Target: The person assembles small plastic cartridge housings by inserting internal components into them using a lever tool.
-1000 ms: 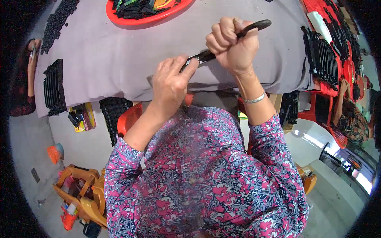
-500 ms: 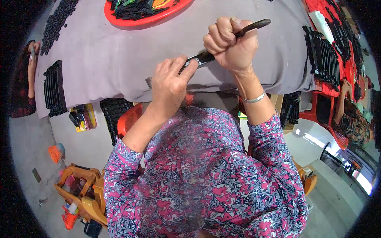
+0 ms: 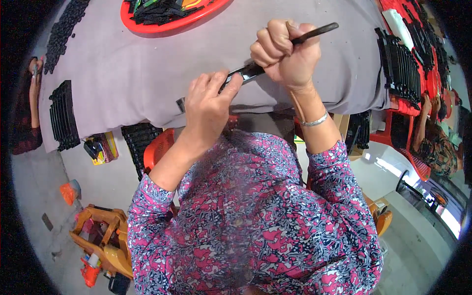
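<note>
My right hand [image 3: 283, 54] is clenched in a fist around a long thin black strip [image 3: 314, 33], whose far end sticks out up and to the right. My left hand [image 3: 209, 105] grips the lower left part of the same strip [image 3: 246, 72] with thumb and fingers, near the table's front edge. Both hands hold it above the grey cloth-covered table [image 3: 118, 73]. A silver bracelet [image 3: 314, 120] sits on my right wrist.
A red tray [image 3: 169, 24] of black parts lies at the back. Rows of black strips lie at the left [image 3: 63, 115] and right [image 3: 400, 64]. Other people sit at the far left [image 3: 29, 108] and far right [image 3: 435, 142]. An orange toy [image 3: 101, 243] is on the floor.
Both hands with the strip have shifted very slightly; the grip looks the same.
</note>
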`<act>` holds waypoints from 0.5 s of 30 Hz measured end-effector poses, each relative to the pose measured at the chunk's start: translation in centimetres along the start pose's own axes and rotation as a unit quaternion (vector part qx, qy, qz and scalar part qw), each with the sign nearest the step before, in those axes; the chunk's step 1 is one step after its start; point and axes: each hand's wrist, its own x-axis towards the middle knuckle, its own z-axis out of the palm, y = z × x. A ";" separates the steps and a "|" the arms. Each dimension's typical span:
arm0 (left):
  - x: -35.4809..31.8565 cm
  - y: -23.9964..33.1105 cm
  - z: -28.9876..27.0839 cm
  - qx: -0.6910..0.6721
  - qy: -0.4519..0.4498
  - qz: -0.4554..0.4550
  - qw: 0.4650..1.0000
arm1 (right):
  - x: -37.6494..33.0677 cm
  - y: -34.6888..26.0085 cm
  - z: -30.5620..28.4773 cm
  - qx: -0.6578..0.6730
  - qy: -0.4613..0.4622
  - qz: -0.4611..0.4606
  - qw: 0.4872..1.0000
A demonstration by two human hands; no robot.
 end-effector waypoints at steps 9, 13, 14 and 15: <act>0.0 0.1 0.1 0.004 -0.001 0.003 1.000 | 0.4 0.6 -0.5 0.010 0.043 -0.002 0.999; 0.0 0.0 0.1 0.006 0.008 0.014 1.000 | 0.2 0.5 0.8 0.015 0.092 -0.016 0.996; 0.0 0.1 0.0 0.012 -0.005 0.012 1.000 | 0.3 0.4 0.9 0.015 0.104 -0.019 0.994; 0.0 0.1 -0.1 0.017 -0.019 0.010 1.000 | 0.4 0.4 0.9 0.014 0.117 -0.022 0.993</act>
